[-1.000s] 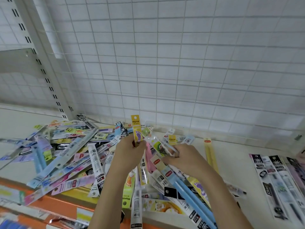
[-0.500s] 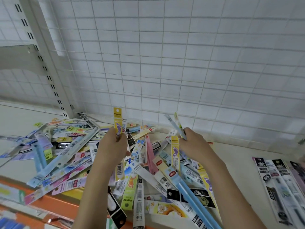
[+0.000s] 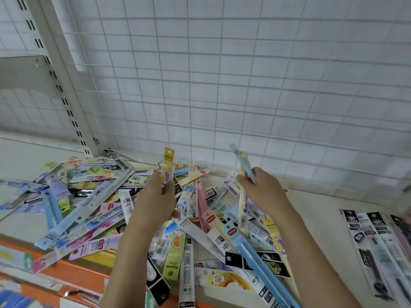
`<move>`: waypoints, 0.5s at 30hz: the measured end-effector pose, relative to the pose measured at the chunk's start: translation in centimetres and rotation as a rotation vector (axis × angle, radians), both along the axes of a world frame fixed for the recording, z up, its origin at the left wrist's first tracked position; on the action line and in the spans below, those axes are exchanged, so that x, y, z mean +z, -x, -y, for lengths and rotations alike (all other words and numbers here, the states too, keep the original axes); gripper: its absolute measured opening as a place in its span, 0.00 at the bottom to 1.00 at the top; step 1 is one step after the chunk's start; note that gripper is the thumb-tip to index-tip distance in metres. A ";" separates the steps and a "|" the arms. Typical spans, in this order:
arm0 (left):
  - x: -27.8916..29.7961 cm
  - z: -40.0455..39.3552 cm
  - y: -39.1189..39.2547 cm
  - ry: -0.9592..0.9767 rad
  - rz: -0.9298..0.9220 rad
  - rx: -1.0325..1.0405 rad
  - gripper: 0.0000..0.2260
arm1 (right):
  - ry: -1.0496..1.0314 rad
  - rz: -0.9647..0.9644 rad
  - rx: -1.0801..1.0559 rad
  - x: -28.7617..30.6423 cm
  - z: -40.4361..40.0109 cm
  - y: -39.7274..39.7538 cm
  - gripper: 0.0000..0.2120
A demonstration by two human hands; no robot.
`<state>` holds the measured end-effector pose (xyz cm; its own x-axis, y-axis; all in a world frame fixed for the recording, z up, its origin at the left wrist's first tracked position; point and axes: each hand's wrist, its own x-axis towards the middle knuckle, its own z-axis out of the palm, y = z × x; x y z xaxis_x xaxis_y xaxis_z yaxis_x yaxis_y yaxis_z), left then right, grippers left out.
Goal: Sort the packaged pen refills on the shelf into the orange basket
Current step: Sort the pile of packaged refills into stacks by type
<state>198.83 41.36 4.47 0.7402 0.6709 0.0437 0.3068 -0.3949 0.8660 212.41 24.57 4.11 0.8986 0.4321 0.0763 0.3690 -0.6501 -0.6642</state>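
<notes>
Both hands were raised above the heap, each closed on packets. On the left, the left hand [image 3: 155,196] had its fingers curled round a small fan of refills, with a yellow packet [image 3: 168,162] standing up out of the fist and other strips hanging below it. To its right, the right hand [image 3: 260,187] pinched a pale blue-and-yellow packet [image 3: 243,163] near its lower part, the upper end tilted up and to the left; how many strips that pinch held could not be told.

Under and around both hands the pile of packaged pen refills [image 3: 106,203] lay spread across the shelf [image 3: 315,214], from far left to centre, too many and too overlapped to count. Near the right edge, well apart from the pile, a tidy row of dark packets [image 3: 373,241] lay side by side, at least four.

These looked like light, thin card-and-film strips: springy, slick against one another, apt to slide out of a fan. A pinch across the flat faces near the middle seemed safest. An orange edge [image 3: 73,272] showed at near left, probably the basket.
</notes>
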 end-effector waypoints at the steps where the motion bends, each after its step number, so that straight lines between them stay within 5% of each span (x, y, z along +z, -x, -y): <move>1: -0.1 0.3 -0.2 -0.028 -0.020 -0.026 0.09 | -0.048 0.054 -0.026 0.7 0.5 0.0 0.13; 7: -0.6 2.8 -1.3 -0.140 -0.150 -0.195 0.11 | -0.152 0.150 -0.131 3.1 4.5 0.0 0.12; 15: -2.5 6.8 -3.0 -0.275 -0.424 -0.325 0.21 | -0.090 -0.001 -0.112 0.8 8.5 0.7 0.11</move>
<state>201.85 34.53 1.98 0.8964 0.4132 -0.1603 0.4291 -0.7184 0.5476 211.70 16.07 4.88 0.9409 0.3204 0.1095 0.2968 -0.6248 -0.7222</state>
